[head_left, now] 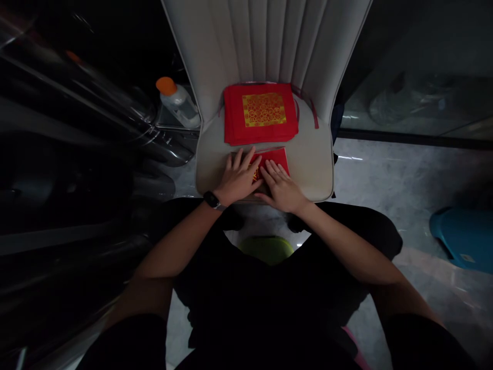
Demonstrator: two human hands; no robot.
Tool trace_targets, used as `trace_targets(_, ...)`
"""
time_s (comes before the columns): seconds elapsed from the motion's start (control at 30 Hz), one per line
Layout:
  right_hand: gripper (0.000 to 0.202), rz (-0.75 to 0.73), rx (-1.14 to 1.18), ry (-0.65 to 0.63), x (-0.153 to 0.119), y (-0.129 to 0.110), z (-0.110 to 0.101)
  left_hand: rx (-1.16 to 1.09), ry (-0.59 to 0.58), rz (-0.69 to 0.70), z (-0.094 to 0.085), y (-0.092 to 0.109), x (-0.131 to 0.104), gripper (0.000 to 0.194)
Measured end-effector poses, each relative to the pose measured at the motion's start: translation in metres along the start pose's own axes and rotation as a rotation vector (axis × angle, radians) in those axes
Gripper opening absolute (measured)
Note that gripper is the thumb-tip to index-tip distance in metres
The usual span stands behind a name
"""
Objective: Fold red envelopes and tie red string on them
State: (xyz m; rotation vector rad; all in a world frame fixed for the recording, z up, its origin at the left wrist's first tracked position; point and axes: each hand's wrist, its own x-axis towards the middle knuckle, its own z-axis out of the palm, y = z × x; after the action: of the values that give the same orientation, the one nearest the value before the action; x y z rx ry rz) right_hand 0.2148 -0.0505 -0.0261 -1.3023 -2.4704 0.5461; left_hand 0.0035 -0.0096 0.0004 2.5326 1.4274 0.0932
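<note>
A small red packet with gold print [275, 155] lies flat near the front edge of the chair seat [311, 169]. My left hand [238, 180], with a dark watch on its wrist, rests on the packet's left part with fingers spread. On the right part lies my right hand [283, 189], flat, its fingers stretched out and touching the surface. Much of the packet is hidden under both hands. Just behind it sits a stack of larger red fabric pieces [234, 118] with a gold patterned panel [265, 109] on top and dark red cords [313, 110] at the edges.
A white bottle with an orange cap [179, 103] stands left of the chair. The padded chair back [265, 41] rises behind the stack. A blue plastic object [466, 239] is on the floor at right, and something green [267, 248] lies beneath the chair.
</note>
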Motion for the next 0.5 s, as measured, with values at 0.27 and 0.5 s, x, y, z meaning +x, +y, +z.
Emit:
trace_targets(0.27,0.114,0.082,-0.065,0.027,-0.021,-0.003,0.010,0.024,-0.071,-0.052,-0.008,0.004,0.009,0.083)
trace_targets(0.5,0.094,0.237,-0.076,0.042,-0.043,-0.002,-0.018,-0.021,-0.135,-0.096,-0.014,0.002,0.016,0.092)
